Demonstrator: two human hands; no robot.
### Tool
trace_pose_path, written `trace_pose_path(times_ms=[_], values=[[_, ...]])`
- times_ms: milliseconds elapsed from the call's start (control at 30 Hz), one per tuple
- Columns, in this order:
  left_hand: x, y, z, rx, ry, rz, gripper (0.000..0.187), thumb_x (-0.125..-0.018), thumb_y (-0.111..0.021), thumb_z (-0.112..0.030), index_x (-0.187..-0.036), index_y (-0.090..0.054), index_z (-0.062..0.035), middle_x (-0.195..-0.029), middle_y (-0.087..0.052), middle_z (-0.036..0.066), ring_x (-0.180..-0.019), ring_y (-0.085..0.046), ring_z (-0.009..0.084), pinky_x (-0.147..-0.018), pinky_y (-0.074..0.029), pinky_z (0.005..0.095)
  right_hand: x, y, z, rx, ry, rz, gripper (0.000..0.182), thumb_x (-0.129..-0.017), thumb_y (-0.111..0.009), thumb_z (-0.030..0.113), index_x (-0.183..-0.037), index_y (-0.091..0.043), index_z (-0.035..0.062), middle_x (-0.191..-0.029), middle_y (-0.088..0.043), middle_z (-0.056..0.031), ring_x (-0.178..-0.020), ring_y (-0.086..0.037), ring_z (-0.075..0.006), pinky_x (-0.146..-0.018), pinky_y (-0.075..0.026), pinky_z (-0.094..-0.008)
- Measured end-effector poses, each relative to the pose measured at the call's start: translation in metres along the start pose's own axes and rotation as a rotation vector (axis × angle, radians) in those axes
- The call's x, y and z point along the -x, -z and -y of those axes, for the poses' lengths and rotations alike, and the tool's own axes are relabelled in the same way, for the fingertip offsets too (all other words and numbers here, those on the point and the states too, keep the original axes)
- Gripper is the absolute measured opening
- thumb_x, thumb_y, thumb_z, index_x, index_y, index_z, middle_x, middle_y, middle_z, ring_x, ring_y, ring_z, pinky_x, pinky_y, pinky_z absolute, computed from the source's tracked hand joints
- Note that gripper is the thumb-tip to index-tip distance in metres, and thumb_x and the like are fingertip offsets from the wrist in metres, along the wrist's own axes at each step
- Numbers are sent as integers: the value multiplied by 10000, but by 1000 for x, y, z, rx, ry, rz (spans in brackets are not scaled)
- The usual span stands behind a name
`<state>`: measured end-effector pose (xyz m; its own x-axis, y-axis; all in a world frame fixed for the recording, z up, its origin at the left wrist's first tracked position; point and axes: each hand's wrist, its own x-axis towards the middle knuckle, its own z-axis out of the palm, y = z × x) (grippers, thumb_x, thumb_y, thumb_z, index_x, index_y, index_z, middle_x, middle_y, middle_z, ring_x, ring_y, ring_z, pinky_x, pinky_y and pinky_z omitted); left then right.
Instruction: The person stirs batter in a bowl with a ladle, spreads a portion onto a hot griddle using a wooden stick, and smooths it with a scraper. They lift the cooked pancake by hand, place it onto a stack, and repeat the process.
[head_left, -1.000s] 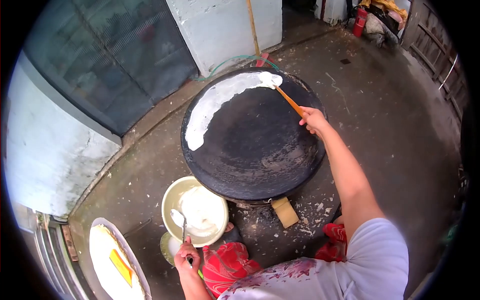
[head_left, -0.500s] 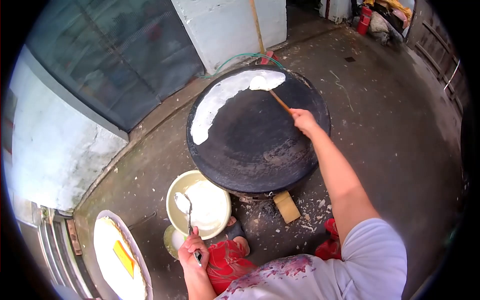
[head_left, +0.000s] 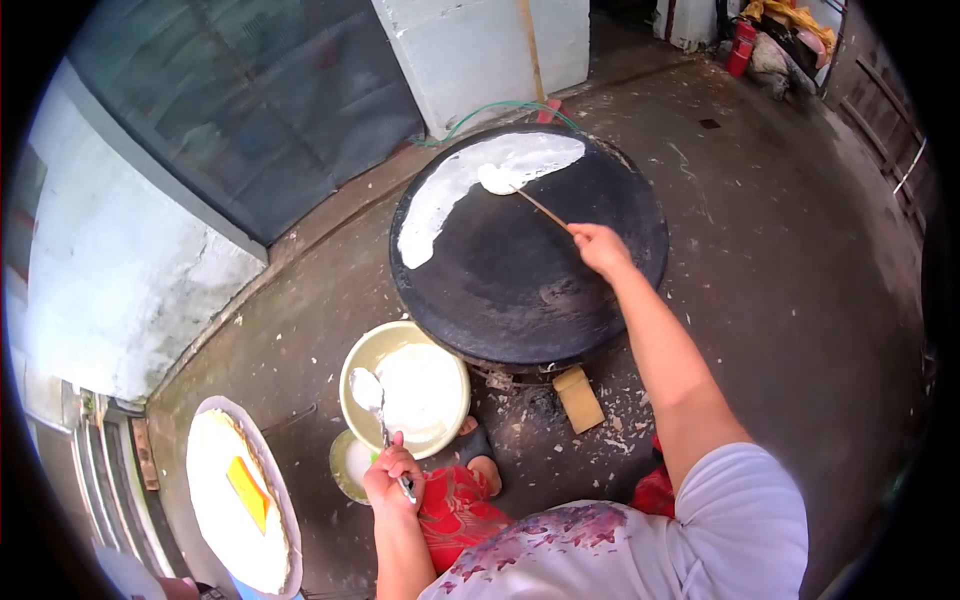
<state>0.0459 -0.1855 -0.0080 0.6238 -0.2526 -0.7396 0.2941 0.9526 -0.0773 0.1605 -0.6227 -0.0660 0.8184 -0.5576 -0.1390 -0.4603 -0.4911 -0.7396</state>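
Note:
A large round black griddle (head_left: 530, 300) lies in front of me, with a curved band of white batter (head_left: 432, 205) along its far left part. My right hand (head_left: 600, 248) is closed on the thin wooden handle of a batter spreader (head_left: 543, 207), whose white-coated head rests on the inner edge of that band. Below, my left hand (head_left: 395, 480) grips the metal handle of a ladle (head_left: 367, 390). The ladle's batter-coated bowl hangs over the left side of a cream basin (head_left: 464, 395) holding white batter (head_left: 420, 400).
At lower left, a round tray carries a pale stack (head_left: 225, 500) with a yellow-orange piece (head_left: 247, 492) on top. A smaller bowl (head_left: 345, 480) sits beside the basin. Near the griddle's base lies a yellowish block (head_left: 578, 400) among scattered scraps. A broom handle (head_left: 530, 50) leans against the wall.
The spreader's head has slid left and slightly nearer me along the batter, my right hand following. My left hand still holds the ladle over the basin. The whole view has shifted slightly.

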Motion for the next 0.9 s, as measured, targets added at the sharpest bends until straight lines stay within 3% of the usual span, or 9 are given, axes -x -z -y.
trace_pose_path(times_ms=[100, 200, 333, 467, 533, 600, 667, 800, 900], values=[[2, 4, -1, 10, 47, -3, 341, -927, -310, -199, -989, -468, 96, -639, -431, 22, -461, -396, 85, -387, -352, 204, -7, 3, -4, -16, -139, -96, 293, -841, -477, 239, -1121, -563, 249, -1071, -587, -65, -990, -556, -232, -844, -429, -324], [3, 5, -2, -39, 2, -4, 256, -873, -322, -88, -953, -476, 100, -614, -465, 23, -438, -423, 85, -359, -353, 197, -3, -27, 1, 110, 33, 17, 290, -841, -480, 248, -1118, -565, 251, -1078, -585, -55, -997, -553, -226, -842, -430, -324], [3, 6, -5, -30, 5, -32, 247, -873, -323, -85, -953, -469, 98, -619, -471, 28, -437, -424, 91, -361, -356, 201, 28, 11, 17, 195, 52, 37, 277, -829, -496, 263, -1094, -579, 277, -1035, -601, -57, -953, -570, -238, -815, -444, -343], [6, 9, -9, -32, 15, -45, 249, -874, -317, -82, -957, -466, 100, -613, -463, 26, -435, -423, 93, -363, -356, 201, 20, 3, -36, 17, -125, -249, 278, -840, -492, 245, -1106, -571, 258, -1038, -597, -89, -956, -569, -259, -817, -439, -350], [2, 13, -12, -55, 41, -14, 346, -926, -308, -197, -978, -476, 102, -656, -446, 35, -475, -407, 91, -398, -357, 205, 20, -22, -25, 39, 26, -65, 286, -842, -487, 229, -1117, -565, 225, -1056, -584, -104, -980, -558, -262, -840, -427, -347], [3, 12, -11, -58, 37, -24, 347, -927, -304, -197, -977, -474, 101, -656, -446, 36, -473, -404, 92, -400, -359, 207, 47, -22, 24, 163, 94, 47, 279, -835, -491, 238, -1101, -576, 245, -1053, -585, -97, -976, -558, -264, -847, -424, -333], [3, 11, -11, -62, 31, -27, 347, -928, -301, -197, -976, -472, 101, -656, -445, 37, -471, -402, 94, -401, -361, 210, 42, -14, 26, 162, 125, 125, 273, -832, -496, 244, -1090, -582, 257, -1035, -597, -83, -959, -567, -253, -841, -429, -328], [2, 17, -12, -80, 32, -5, 334, -924, -306, -188, -981, -472, 97, -636, -443, 40, -467, -394, 99, -401, -358, 212, 35, -10, 13, 137, 9, 44, 274, -829, -504, 239, -1092, -583, 253, -1015, -610, -67, -949, -572, -236, -833, -433, -327], [4, 9, -9, -101, 4, -35, 315, -917, -317, -172, -980, -473, 94, -631, -444, 42, -466, -393, 98, -398, -353, 211, 34, -48, 6, 137, 197, 95, 276, -832, -502, 215, -1095, -582, 231, -1030, -601, -78, -962, -565, -240, -828, -435, -326]])
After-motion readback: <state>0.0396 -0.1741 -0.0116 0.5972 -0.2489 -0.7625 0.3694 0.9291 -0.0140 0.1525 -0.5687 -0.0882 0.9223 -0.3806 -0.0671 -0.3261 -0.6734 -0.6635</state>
